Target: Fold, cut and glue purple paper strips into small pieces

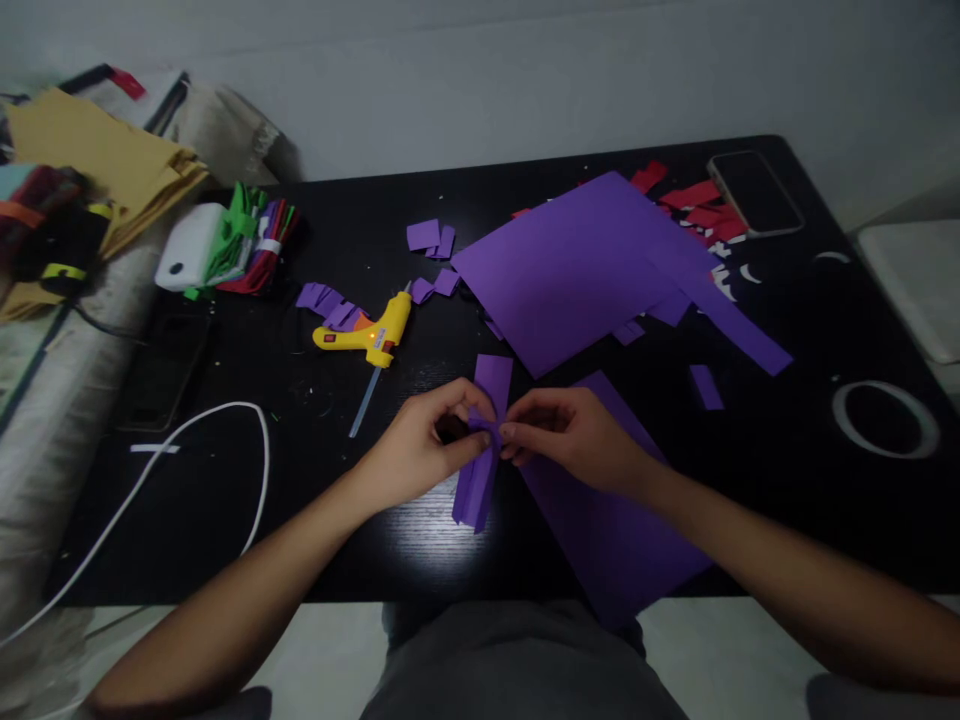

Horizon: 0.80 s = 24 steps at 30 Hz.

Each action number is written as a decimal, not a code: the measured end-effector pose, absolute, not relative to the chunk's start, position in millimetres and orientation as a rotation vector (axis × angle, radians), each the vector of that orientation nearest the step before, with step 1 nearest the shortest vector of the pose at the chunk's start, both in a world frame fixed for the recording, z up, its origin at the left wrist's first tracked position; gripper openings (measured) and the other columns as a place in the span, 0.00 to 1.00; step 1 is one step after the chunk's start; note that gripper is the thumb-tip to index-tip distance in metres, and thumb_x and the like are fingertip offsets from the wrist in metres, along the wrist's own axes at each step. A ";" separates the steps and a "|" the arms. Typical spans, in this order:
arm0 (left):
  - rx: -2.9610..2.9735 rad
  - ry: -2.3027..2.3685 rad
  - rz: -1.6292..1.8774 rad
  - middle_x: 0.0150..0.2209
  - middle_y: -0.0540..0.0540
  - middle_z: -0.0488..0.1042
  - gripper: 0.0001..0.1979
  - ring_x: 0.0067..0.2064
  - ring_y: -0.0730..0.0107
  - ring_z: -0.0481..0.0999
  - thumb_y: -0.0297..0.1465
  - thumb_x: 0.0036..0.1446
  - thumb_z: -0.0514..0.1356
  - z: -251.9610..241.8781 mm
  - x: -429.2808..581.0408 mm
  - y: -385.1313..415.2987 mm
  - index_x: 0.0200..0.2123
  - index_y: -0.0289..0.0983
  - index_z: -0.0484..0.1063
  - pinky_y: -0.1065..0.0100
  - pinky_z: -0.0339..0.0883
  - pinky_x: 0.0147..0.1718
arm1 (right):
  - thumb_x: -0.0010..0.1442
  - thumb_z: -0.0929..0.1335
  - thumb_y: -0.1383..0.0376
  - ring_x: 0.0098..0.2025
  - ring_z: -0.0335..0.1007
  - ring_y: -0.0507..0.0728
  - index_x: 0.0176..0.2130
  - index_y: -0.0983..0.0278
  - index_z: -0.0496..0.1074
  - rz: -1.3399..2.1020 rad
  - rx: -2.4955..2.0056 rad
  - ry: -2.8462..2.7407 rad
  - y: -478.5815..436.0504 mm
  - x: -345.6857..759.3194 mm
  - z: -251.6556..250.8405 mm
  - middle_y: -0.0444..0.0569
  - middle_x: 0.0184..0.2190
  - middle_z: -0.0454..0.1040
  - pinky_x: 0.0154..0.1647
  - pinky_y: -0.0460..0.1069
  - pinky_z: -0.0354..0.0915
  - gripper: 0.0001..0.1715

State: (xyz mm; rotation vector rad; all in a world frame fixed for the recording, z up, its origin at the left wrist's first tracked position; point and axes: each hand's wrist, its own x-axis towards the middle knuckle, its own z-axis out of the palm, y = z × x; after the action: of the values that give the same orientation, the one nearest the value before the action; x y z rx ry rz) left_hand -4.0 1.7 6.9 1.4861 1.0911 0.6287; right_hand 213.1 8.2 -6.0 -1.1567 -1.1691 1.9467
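Both hands meet over the near middle of the black table (225,500). My left hand (424,440) and my right hand (559,430) pinch the waist of a folded bundle of purple paper strips (480,480), which fans out above and below the pinch. Under my right forearm lies a purple sheet (607,520) that overhangs the table's near edge. A larger purple sheet (577,265) lies farther back. A yellow glue gun (367,335) with a glue stick lies to the left of my hands.
Small purple offcuts (431,240) and red scraps (697,205) lie scattered at the back. A phone (754,190) is at the far right, a tape ring (885,418) at the right, a white cable (225,420) and a white box (187,245) with coloured paper at the left.
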 end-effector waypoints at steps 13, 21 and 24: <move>1.359 1.065 0.608 0.33 0.49 0.76 0.07 0.31 0.73 0.72 0.31 0.61 0.66 7.0 -3.8 2.0 0.40 0.36 0.73 0.71 0.62 0.30 | 0.54 0.81 0.55 0.31 0.82 0.54 0.35 0.65 0.80 1.906 -1.139 -1.212 5.6 213.2 -9.9 0.46 0.27 0.82 0.35 0.48 0.78 0.17; 1.325 1.040 0.619 0.33 0.49 0.77 0.06 0.33 0.73 0.73 0.31 0.62 0.66 9.4 -4.5 3.9 0.39 0.35 0.75 0.72 0.63 0.32 | 0.52 0.81 0.55 0.30 0.82 0.55 0.35 0.65 0.81 1.889 -1.126 -1.222 5.7 212.1 -6.0 0.46 0.27 0.82 0.35 0.50 0.78 0.18; 1.345 1.047 0.636 0.33 0.49 0.77 0.05 0.35 0.73 0.74 0.30 0.62 0.66 10.4 -4.6 4.3 0.39 0.35 0.76 0.72 0.64 0.34 | 0.52 0.81 0.55 0.30 0.81 0.54 0.35 0.65 0.81 1.879 -1.130 -1.219 5.4 211.6 -4.9 0.46 0.26 0.82 0.35 0.49 0.78 0.18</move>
State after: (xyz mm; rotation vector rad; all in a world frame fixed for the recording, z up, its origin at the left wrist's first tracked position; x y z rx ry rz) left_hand -4.6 4.3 10.4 1.3447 1.0469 0.6364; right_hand 211.6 5.4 -4.9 -1.1304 -1.2189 1.8787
